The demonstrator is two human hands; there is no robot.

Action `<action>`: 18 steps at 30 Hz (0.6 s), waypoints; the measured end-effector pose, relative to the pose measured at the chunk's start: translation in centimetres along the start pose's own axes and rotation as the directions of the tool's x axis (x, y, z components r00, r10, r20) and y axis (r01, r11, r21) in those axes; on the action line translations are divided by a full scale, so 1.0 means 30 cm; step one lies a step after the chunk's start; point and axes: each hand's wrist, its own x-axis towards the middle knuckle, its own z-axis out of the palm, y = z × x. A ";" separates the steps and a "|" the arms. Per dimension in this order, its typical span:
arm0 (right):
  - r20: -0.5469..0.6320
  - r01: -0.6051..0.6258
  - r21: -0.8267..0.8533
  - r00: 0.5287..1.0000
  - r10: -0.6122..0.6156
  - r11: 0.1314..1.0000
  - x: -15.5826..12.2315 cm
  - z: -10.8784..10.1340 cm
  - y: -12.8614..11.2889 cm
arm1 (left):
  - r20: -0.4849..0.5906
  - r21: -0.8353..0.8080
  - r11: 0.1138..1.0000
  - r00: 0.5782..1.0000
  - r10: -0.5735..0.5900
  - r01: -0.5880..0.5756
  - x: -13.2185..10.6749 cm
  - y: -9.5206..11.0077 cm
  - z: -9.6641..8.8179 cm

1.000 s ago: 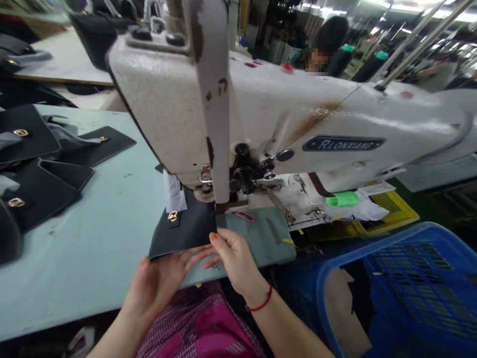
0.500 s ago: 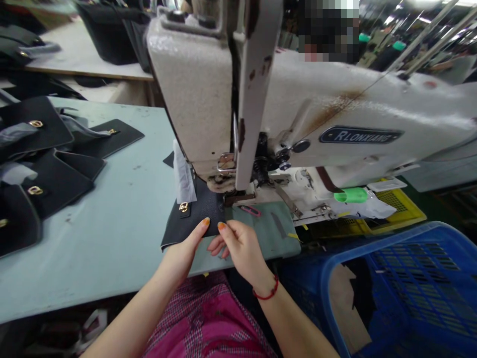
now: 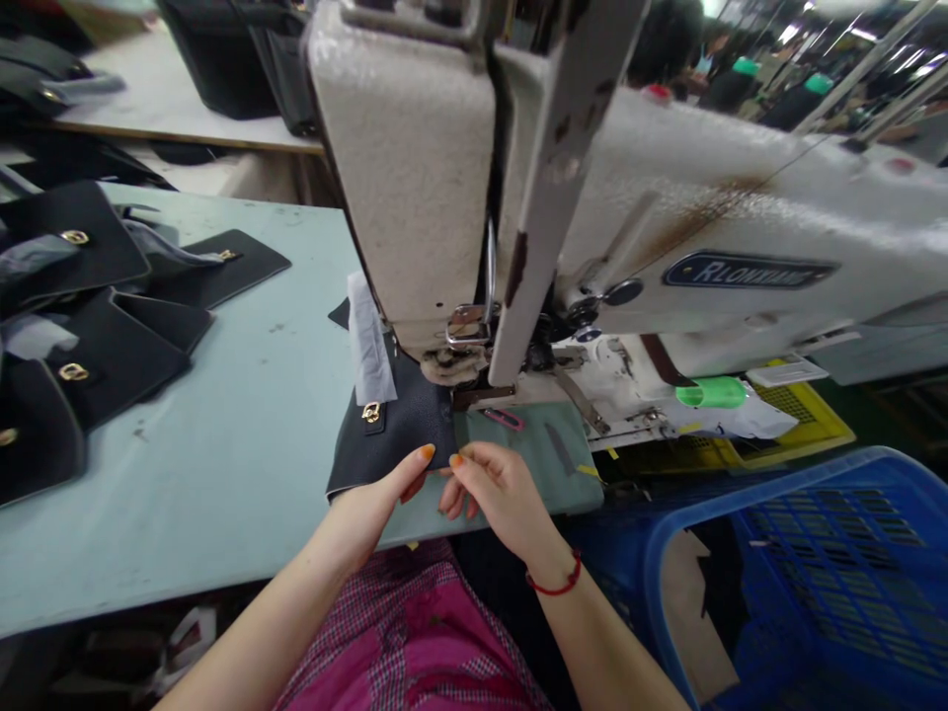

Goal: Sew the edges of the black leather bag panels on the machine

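Observation:
A black leather panel (image 3: 411,420) lies under the needle area of a white sewing machine (image 3: 415,197). It carries a gold clasp (image 3: 371,413) and a strip wrapped in white tissue (image 3: 370,341). At the panel's near edge, my left hand (image 3: 381,499) grips it, thumb on top and fingers mostly hidden beneath. My right hand (image 3: 500,489) pinches the panel's near right corner between thumb and forefinger, its other fingers curled below. Just beyond that hand, a small pink-handled tool (image 3: 504,420) rests on the machine bed.
Several black panels with gold clasps (image 3: 111,346) are heaped on the pale table (image 3: 244,444) to the left. A blue basket (image 3: 800,484) with scraps stands at the lower right, a yellow crate (image 3: 815,425) behind it. Black bags (image 3: 222,59) sit on another table at the back.
The view has shifted slightly, so the machine looks larger and further right. Both hands sit a little lower and to the right, still gripping the panel's near edge.

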 end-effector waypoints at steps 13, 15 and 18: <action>-0.134 0.002 -0.032 0.991 -0.006 0.999 0.048 0.052 0.022 | 0.171 -0.203 0.969 0.980 -0.105 0.139 -0.018 0.023 0.028; -0.142 0.016 -0.021 0.990 -0.019 1.000 0.045 0.057 0.025 | 0.243 -0.291 0.944 0.967 -0.081 0.153 -0.022 0.033 0.030; -0.157 0.049 -0.051 0.986 -0.056 0.998 0.039 0.057 0.024 | 0.259 -0.369 0.909 0.961 -0.101 0.195 -0.033 0.041 0.037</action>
